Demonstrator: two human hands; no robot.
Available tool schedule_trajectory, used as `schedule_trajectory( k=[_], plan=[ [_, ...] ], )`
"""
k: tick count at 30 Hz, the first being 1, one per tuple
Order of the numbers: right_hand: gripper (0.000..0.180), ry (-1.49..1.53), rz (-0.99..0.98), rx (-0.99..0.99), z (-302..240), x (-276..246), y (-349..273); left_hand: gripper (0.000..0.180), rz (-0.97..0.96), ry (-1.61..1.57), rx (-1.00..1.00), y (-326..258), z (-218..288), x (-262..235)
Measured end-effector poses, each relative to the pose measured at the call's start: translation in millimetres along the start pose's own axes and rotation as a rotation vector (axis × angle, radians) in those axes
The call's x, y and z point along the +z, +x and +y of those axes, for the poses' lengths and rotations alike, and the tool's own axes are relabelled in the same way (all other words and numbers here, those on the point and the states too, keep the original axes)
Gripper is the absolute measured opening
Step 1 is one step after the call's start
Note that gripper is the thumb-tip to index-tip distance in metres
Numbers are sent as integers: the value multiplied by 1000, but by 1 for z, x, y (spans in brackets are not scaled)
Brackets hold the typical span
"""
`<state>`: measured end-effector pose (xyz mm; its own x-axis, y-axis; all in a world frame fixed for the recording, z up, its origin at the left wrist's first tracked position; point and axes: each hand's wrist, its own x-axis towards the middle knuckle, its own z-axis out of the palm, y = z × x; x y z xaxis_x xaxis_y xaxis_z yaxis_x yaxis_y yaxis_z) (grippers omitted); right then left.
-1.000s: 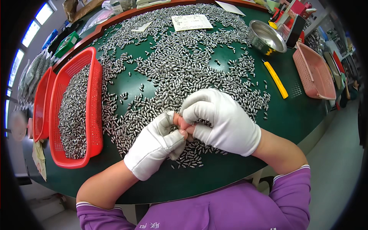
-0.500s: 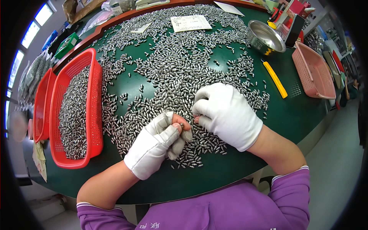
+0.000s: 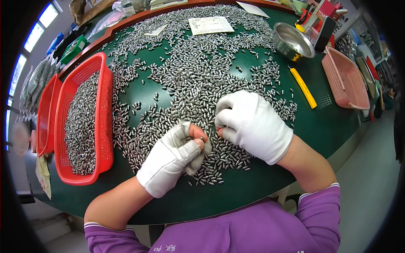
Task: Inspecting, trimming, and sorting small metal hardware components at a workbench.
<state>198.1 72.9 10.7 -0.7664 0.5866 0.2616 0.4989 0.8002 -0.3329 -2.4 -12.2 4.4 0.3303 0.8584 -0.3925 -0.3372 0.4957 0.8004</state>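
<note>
Small shiny metal parts [image 3: 190,80], short and ribbed, lie thickly spread over the green table. My left hand [image 3: 171,156], in a white glove with bare thumb and index fingertips, pinches one small metal part [image 3: 201,138] between those two. Just to its right, my right hand [image 3: 255,126] hovers over the spread in a white glove, its bare fingertips drawn together. Whatever those fingertips hold, if anything, is hidden. At the left stands a red plastic basket [image 3: 105,126] heaped with more such parts.
A second red basket [image 3: 45,118] leans beyond the first. Rightward lie a yellow cutter knife [image 3: 303,87], a steel bowl [image 3: 293,40] and a pink basket [image 3: 346,78]. A printed paper slip [image 3: 211,25] rests on the parts at the back. A wooden rim [image 3: 126,24] borders the table's far side.
My right hand has shifted slightly to the right, away from the left one. My left hand stays in place, its thumb and index finger still pinching the metal part.
</note>
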Motion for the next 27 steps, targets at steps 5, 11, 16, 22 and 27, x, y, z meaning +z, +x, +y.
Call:
schedule_trajectory(
  k=[5,11,16,22,27],
  plan=[
    [10,14,-47,-33,4,-8,0,20,14,21,15,0,1,2],
    [10,-54,-51,-14,2,-3,-1,20,-13,1,31,1,-1,0],
    [11,30,-44,-46,4,-9,-1,21,30,-51,18,0,-1,1],
    [5,-13,-4,-52,4,0,-2,29,32,-37,23,1,-2,-1],
    [7,-63,-16,-7,0,0,-2,29,17,-39,42,1,-3,-1]
  ],
)
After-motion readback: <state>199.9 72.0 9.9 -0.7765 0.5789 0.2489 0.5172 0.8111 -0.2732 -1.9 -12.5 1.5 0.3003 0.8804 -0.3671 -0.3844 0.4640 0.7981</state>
